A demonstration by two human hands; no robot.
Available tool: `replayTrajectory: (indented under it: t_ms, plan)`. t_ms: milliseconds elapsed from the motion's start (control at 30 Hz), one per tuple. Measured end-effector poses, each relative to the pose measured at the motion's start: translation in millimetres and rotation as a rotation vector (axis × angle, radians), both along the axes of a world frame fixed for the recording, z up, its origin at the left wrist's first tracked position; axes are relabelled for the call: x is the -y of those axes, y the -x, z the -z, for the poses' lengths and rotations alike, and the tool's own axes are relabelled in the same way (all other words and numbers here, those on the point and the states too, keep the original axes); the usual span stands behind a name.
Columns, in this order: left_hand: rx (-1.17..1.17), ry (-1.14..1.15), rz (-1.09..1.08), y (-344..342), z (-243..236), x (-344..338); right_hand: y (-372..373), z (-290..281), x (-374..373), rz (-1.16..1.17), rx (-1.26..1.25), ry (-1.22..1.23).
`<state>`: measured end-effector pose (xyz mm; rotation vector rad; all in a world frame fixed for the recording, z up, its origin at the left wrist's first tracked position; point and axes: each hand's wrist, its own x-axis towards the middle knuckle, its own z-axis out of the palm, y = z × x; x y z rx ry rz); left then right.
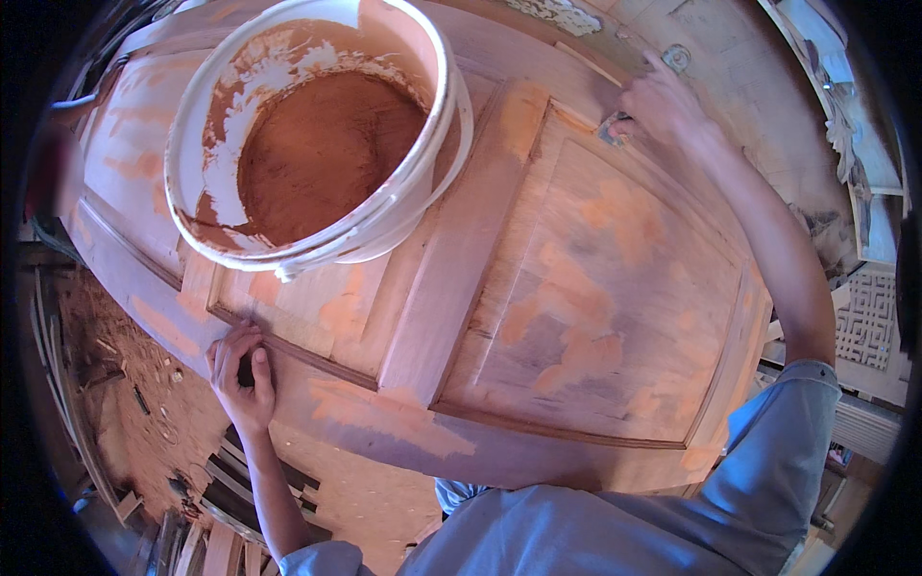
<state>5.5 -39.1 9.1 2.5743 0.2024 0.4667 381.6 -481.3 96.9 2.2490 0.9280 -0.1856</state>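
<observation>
A panelled wooden door (451, 288) lies flat in front of me, smeared with orange-brown filler in many places. My right hand (667, 106) reaches to its far right corner with the index finger stretched out. Between that hand's thumb and other fingers is a small greyish putty scraper (613, 128), partly hidden, at the panel's moulding. My left hand (242, 374) rests on the door's near edge, fingers bent and thumb apart, with nothing seen in it. A white bucket (384, 226) of reddish-brown filler (327, 154) stands on the door, left of the middle.
Wood strips and offcuts (254, 490) lie on the dusty floor at lower left. A lattice-patterned panel (866, 322) and more boards stand at the right. Beyond the door's far right side, a small round object (676, 58) lies on a pale surface.
</observation>
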Motion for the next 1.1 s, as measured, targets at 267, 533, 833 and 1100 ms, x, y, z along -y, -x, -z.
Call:
replayTrajectory:
  t_ms: [267, 533, 833, 1100]
  plan:
    - [-0.007, 0.001, 0.014, 1.9, -1.3, -0.8, -16.2, -35.7, -10.0, -0.107, 0.101, -0.029]
    - [-0.002, 0.018, 0.013, 1.5, 1.5, -2.3, -1.7, -41.5, 9.7, -0.09, 0.106, -0.148]
    - [0.007, 0.014, 0.019, -0.2, -1.8, -0.9, 13.4, -8.6, 23.1, -0.056, 0.053, -0.121]
    - [0.002, 0.015, 0.017, 0.3, -4.0, -0.8, 26.2, -15.4, 45.2, 0.144, 0.085, -0.242]
